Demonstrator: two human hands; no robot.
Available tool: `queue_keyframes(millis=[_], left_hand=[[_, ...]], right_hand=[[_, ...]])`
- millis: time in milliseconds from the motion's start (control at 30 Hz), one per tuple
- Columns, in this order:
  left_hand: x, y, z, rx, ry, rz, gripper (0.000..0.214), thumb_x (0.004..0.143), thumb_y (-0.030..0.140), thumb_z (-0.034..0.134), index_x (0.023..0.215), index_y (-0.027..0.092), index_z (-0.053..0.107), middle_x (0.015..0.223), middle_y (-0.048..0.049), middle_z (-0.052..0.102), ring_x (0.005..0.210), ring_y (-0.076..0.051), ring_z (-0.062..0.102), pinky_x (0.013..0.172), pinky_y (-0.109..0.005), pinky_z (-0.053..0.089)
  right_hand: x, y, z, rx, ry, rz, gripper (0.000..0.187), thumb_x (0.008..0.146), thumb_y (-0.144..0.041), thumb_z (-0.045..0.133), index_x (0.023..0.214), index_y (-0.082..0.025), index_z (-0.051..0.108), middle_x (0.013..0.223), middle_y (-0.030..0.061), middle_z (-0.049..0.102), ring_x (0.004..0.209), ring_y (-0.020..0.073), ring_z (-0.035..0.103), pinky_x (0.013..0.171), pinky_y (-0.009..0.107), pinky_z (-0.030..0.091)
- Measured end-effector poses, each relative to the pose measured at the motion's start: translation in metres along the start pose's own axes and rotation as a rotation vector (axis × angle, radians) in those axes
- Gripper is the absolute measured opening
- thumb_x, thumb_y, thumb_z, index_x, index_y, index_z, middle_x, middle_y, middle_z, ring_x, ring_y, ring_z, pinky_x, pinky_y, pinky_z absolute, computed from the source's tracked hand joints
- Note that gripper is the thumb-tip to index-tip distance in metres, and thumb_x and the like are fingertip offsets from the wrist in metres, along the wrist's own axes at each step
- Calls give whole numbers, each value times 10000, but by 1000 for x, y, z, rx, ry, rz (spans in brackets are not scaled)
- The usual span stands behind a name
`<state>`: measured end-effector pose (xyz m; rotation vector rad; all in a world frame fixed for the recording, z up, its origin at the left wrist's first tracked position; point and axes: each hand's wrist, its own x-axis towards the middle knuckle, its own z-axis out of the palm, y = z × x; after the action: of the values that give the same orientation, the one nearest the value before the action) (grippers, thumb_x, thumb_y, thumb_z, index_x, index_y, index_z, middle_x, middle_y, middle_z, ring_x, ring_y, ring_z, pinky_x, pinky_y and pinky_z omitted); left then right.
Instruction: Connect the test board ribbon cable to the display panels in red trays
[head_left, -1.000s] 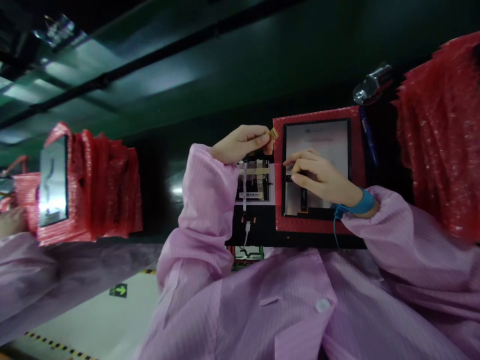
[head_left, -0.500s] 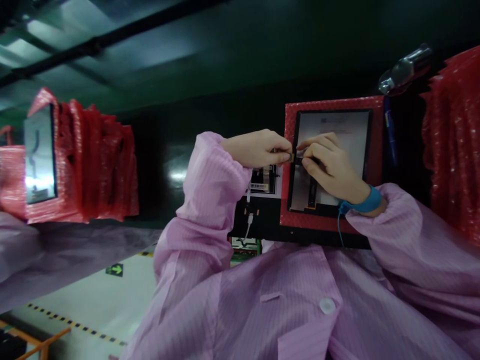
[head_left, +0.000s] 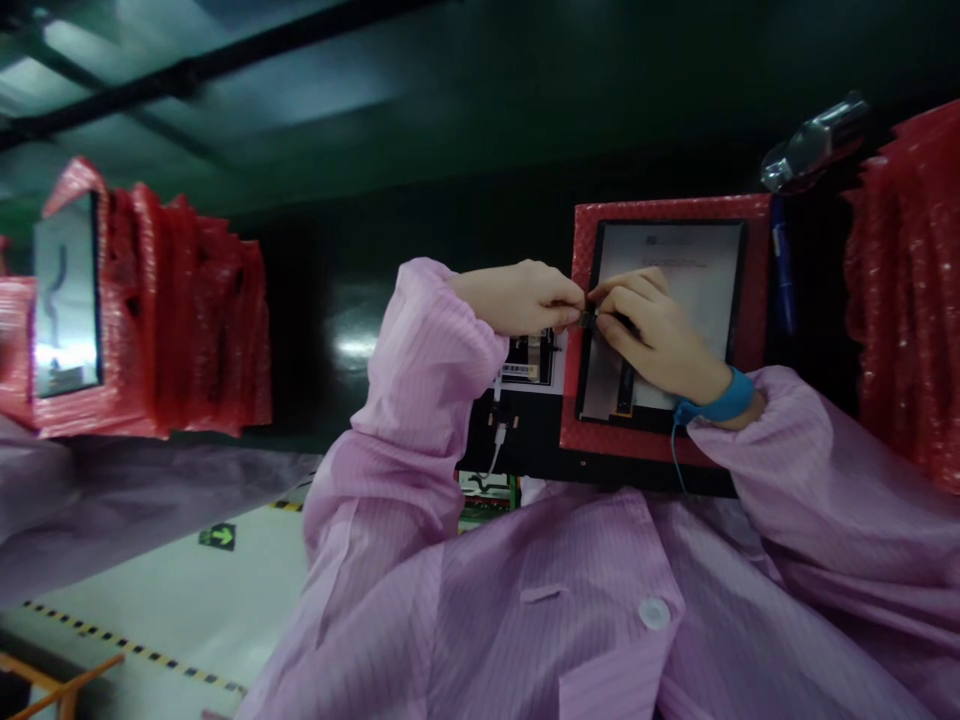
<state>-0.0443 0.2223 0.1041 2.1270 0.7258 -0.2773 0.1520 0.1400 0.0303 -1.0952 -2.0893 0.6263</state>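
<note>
A flat display panel (head_left: 697,262) lies face down on a red bubble-wrap bag (head_left: 671,210). A dark flex cable (head_left: 625,385) runs up its back and passes under my right hand. My left hand (head_left: 529,298) pinches a small connector (head_left: 586,319) at the panel's left edge, thumb and index finger closed. From the other side my right hand (head_left: 660,330) is also closed, its fingertips meeting at the flex cable close to that connector. My fingers hide how the two parts join. Below my left wrist lies a small circuit board (head_left: 525,372), partly covered.
A white cable (head_left: 498,440) runs from near the board to the bench's front edge. Right of the panel lie a blue pen (head_left: 783,275) and a shiny clear object (head_left: 814,145). Red bubble-wrap bags (head_left: 911,300) are stacked far right, more bags (head_left: 195,320) at left beside another panel (head_left: 67,300). A blue wrist strap (head_left: 720,398) trails a cord.
My right fingertips have shifted slightly left, closing in on the connector in my left hand. The view has turned a little; the panel still lies on its bag.
</note>
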Motion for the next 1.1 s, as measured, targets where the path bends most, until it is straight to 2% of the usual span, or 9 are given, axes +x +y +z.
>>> queue_keyframes(millis=[100,200,567,1100], left_hand=[[-1,-1,-1,122,-39,10,269,961,276,457,883,159,686,861,-5,720,825,-130,653,804,-236,447],[-1,-2,-1,155,-43,16,272,965,283,447,887,161,677,879,-8,718,827,-126,652,798,-232,442],[-1,-5,0,141,-13,19,244,956,265,467,889,172,683,849,2,708,798,-131,649,759,-235,435],[-1,-3,-1,177,-30,-6,283,966,281,446,915,168,701,898,-12,719,860,-150,654,822,-259,448]], right_hand=[[0,1,1,-21,11,-24,154,974,-236,469,839,-224,543,1069,88,692,1051,268,575,954,481,444],[0,1,2,-34,18,-29,151,975,-232,472,838,-223,536,1064,87,694,1045,266,575,947,473,449],[0,-1,1,14,-4,4,177,990,-252,453,838,-228,541,1093,80,696,1059,269,574,955,487,440],[2,0,2,10,-16,14,176,1003,-267,437,869,-226,544,1074,82,689,1057,266,571,955,474,440]])
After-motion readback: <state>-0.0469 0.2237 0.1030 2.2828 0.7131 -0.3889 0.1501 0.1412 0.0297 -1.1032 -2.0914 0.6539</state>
